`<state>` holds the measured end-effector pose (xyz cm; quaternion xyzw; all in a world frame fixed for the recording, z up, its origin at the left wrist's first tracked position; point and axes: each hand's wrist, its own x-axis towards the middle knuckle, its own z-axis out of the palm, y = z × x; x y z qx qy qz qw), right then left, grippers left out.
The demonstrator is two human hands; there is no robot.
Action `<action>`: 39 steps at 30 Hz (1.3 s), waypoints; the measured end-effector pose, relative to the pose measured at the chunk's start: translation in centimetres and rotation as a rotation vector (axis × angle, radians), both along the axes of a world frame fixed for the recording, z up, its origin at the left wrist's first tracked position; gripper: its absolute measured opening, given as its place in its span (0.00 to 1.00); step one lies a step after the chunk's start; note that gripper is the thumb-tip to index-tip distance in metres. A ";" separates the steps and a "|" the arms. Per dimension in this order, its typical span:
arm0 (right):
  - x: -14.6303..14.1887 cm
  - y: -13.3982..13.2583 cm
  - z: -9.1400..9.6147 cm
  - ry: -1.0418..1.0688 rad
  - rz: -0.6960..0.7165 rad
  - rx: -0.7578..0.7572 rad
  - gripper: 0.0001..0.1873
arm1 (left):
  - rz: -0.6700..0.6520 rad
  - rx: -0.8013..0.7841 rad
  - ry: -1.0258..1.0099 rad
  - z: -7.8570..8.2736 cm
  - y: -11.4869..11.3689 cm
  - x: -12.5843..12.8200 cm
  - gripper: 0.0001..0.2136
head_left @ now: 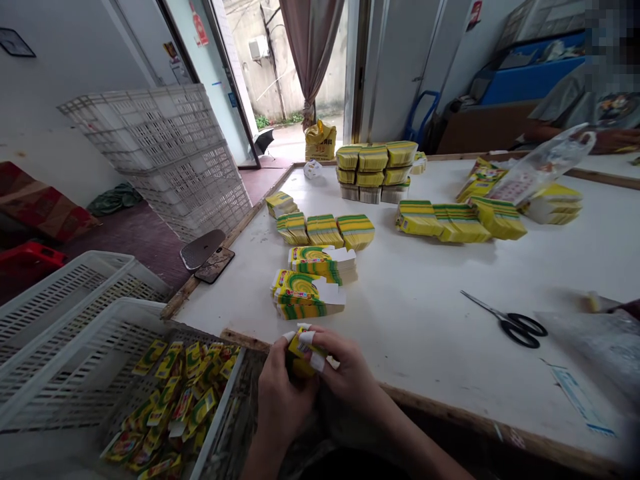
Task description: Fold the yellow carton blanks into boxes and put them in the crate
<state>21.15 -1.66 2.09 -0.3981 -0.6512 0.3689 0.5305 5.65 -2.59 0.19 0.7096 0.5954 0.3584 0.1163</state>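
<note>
Between my two hands, just over the near table edge, is a small yellow printed carton (299, 347) with its flaps partly showing. My left hand (280, 393) is closed around its left side. My right hand (345, 367) grips it from the right, with white coverings on some fingertips. Beyond my hands, two stacks of flat yellow-green cartons (300, 287) lie on the white table (395, 313). At my lower left, a white plastic crate (125, 310) holds many loose yellow cartons (180, 400).
Bundled carton stacks (370, 175) stand at the far side, with more bundles (460, 220) to the right. Black-handled scissors (520, 327) lie at right. A phone (215, 265) rests by the left edge. Tall white crates (165, 153) stand left. Another person (565, 110) sits at far right.
</note>
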 end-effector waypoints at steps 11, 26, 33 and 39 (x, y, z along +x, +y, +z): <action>-1.0 0.5 -0.8 -0.110 -0.217 -0.001 0.20 | -0.013 0.162 0.243 -1.1 0.6 -0.2 0.27; 0.3 1.2 -0.4 -0.176 -0.032 0.033 0.13 | -0.142 0.140 0.176 0.6 0.7 -0.2 0.24; 2.3 0.4 -1.8 -0.313 0.120 0.087 0.32 | -0.210 -0.002 0.144 1.7 1.1 -0.6 0.26; 2.7 0.8 -1.1 -0.476 0.174 0.186 0.29 | -0.281 -0.211 0.262 2.5 1.4 -1.0 0.32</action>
